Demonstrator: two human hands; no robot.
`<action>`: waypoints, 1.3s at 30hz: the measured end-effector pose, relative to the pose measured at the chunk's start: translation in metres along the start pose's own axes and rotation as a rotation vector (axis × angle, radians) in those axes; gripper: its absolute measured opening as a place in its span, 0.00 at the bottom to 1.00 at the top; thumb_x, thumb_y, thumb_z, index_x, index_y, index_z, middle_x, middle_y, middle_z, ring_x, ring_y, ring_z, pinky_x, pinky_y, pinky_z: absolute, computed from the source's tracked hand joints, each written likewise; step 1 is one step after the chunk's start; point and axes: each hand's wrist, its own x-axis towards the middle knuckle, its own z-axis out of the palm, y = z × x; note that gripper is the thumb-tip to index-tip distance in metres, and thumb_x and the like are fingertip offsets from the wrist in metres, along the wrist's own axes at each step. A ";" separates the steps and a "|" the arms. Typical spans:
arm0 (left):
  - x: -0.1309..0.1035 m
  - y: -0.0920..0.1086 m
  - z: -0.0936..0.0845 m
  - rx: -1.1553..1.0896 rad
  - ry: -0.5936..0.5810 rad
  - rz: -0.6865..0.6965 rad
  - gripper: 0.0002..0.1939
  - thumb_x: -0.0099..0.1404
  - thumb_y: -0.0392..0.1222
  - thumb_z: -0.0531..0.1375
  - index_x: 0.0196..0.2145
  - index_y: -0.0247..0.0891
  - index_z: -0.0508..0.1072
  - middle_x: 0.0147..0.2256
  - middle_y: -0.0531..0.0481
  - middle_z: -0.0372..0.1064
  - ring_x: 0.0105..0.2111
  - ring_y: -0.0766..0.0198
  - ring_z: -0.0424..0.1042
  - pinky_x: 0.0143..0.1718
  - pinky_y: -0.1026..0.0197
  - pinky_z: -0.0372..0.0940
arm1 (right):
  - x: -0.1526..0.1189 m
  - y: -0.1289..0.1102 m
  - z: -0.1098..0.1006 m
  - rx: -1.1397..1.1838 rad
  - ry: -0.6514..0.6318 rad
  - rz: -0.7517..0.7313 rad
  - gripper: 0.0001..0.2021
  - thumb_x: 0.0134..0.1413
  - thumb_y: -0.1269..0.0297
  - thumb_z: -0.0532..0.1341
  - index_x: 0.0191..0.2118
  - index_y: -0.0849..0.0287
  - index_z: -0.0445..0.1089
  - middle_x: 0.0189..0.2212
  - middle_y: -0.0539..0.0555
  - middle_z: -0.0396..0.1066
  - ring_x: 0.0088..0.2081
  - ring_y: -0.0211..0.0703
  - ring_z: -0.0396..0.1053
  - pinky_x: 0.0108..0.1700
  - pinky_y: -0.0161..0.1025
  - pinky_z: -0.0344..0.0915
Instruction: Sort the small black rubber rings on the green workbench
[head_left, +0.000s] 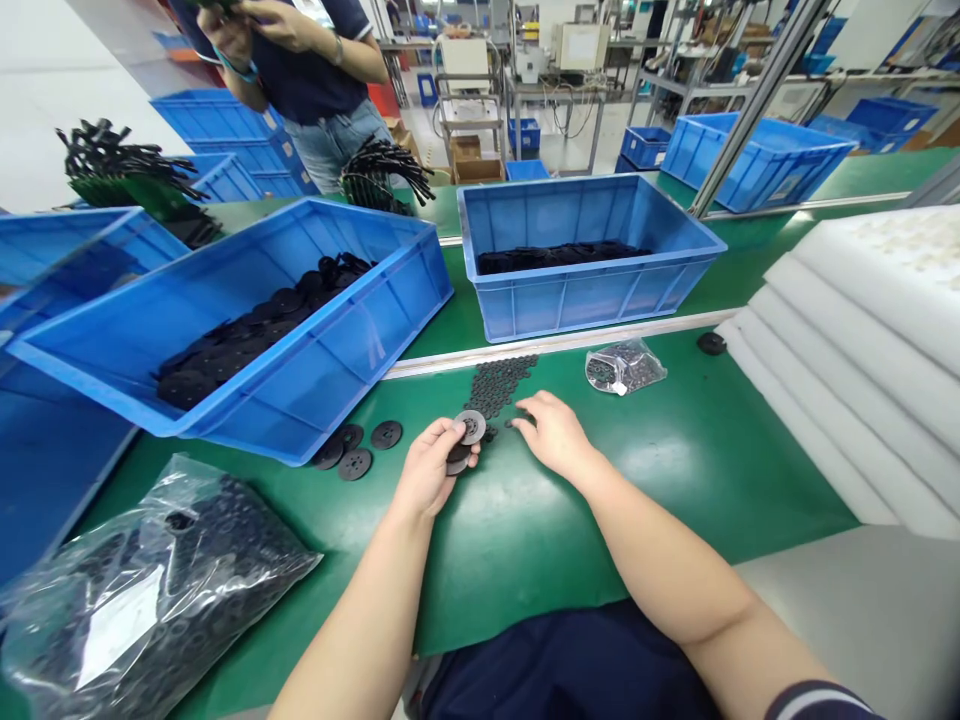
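My left hand (pixel 433 460) is closed around round discs (pixel 472 428), held at the middle of the green table (pixel 480 590); the top one shows a pale grey sheen, and another sits below it. Just to the right is my right hand (pixel 553 432), thumb and forefinger apart. A small black piece (pixel 509 424) lies by its thumb tip. Beyond both hands spreads a patch of small black rings (pixel 501 384). Several loose black discs (pixel 386 434) lie flat to the left of my left hand.
Blue bins of black discs stand left (pixel 360 340) and ahead (pixel 592 300). A bag of black rings (pixel 202 590) lies front left, a smaller bag (pixel 626 367) back right. White foam sheets (pixel 847 370) are stacked right. Another person (pixel 307 80) stands across the table.
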 end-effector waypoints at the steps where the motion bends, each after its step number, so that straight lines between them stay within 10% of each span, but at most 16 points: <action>1: 0.001 0.001 0.000 -0.026 0.029 0.005 0.19 0.53 0.48 0.70 0.27 0.38 0.64 0.25 0.52 0.71 0.24 0.66 0.69 0.23 0.65 0.62 | 0.000 0.002 0.004 -0.092 -0.022 -0.029 0.10 0.59 0.68 0.64 0.46 0.61 0.76 0.42 0.59 0.73 0.44 0.47 0.70 0.51 0.43 0.66; 28: 0.004 -0.005 0.000 -0.027 0.114 -0.023 0.22 0.47 0.46 0.73 0.37 0.33 0.75 0.32 0.48 0.75 0.28 0.66 0.71 0.25 0.65 0.66 | 0.000 0.005 0.020 -0.264 -0.093 -0.074 0.06 0.61 0.67 0.62 0.39 0.58 0.78 0.39 0.58 0.72 0.45 0.49 0.68 0.50 0.43 0.64; 39: -0.005 -0.010 0.007 0.153 0.034 -0.087 0.23 0.50 0.51 0.72 0.39 0.35 0.75 0.26 0.50 0.75 0.21 0.69 0.70 0.22 0.70 0.62 | -0.016 -0.013 0.030 0.154 0.067 -0.328 0.06 0.62 0.69 0.61 0.41 0.59 0.76 0.36 0.54 0.72 0.40 0.42 0.69 0.47 0.39 0.66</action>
